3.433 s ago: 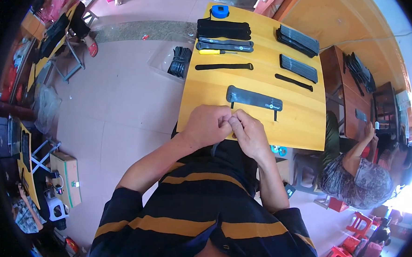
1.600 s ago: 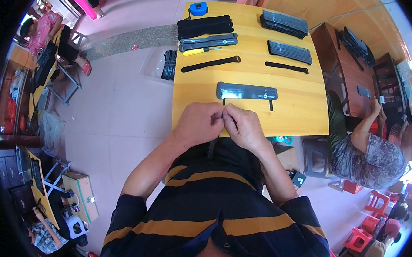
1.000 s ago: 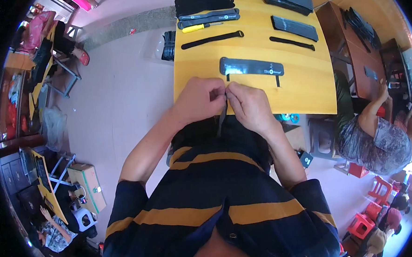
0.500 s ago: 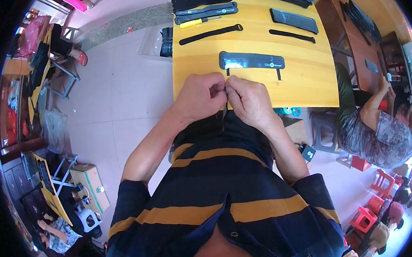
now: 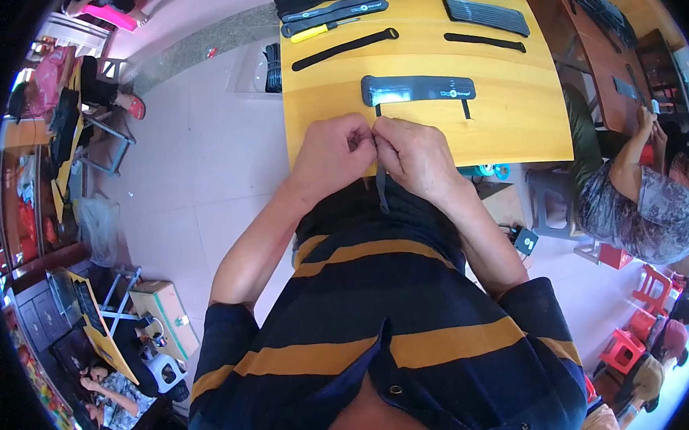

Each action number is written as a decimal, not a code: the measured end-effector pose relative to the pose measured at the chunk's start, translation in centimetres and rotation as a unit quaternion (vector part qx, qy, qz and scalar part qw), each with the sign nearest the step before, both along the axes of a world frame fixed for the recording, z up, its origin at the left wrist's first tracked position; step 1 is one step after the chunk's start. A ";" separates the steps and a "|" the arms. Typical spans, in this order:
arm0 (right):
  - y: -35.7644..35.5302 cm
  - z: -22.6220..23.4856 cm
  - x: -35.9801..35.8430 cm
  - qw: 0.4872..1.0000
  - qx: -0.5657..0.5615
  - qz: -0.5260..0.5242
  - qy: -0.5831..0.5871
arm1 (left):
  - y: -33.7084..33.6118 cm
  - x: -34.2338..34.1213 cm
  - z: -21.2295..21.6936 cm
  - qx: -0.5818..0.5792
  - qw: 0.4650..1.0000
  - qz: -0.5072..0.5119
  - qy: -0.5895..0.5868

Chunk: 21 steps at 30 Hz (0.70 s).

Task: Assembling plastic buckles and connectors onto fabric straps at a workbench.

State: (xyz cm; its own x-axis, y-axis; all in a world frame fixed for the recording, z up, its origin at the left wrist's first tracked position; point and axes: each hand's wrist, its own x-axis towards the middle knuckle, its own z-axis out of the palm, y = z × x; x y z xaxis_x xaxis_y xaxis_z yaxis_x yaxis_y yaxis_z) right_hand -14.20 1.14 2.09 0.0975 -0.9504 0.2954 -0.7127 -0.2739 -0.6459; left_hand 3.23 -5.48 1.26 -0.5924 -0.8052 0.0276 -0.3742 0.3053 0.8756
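At the near edge of the yellow table (image 5: 527,135), my left hand (image 5: 335,153) and my right hand (image 5: 419,155) meet with pinched fingers on a narrow black strap (image 5: 383,193). Its tail hangs down between the hands in front of my lap; the gripped part is hidden by the fingers. Just beyond lies a flat black band with a pale printed mark (image 5: 418,88). Two thin black strips stick out from its near side, one (image 5: 467,109) on the right and another running toward my fingers.
Farther back lie a black strap with a looped end (image 5: 344,50), a yellow-handled screwdriver (image 5: 310,34), another black strap (image 5: 483,43) and a stack of black strips (image 5: 487,16). A clear bin (image 5: 253,73) stands left of the table. At right, another person (image 5: 640,199) sits working.
The strap's tail now hangs plainly below my hands, where little of it showed before. Both hands stay pinched together. The view has shifted slightly, moving the table's things upward.
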 end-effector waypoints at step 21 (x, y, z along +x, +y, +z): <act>-0.1 0.8 -0.8 0.998 0.032 0.057 -0.008 | -2.2 1.2 -0.9 0.408 0.895 -0.096 0.152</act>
State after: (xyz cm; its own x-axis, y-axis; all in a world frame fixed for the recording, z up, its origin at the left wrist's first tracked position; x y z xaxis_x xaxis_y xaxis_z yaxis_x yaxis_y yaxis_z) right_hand -15.00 1.00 2.88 0.2013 -0.9504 0.2371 -0.6685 -0.3102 -0.6759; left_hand 4.40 -7.65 0.35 -0.7868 -0.5149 -0.3405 -0.0898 -0.4503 0.8884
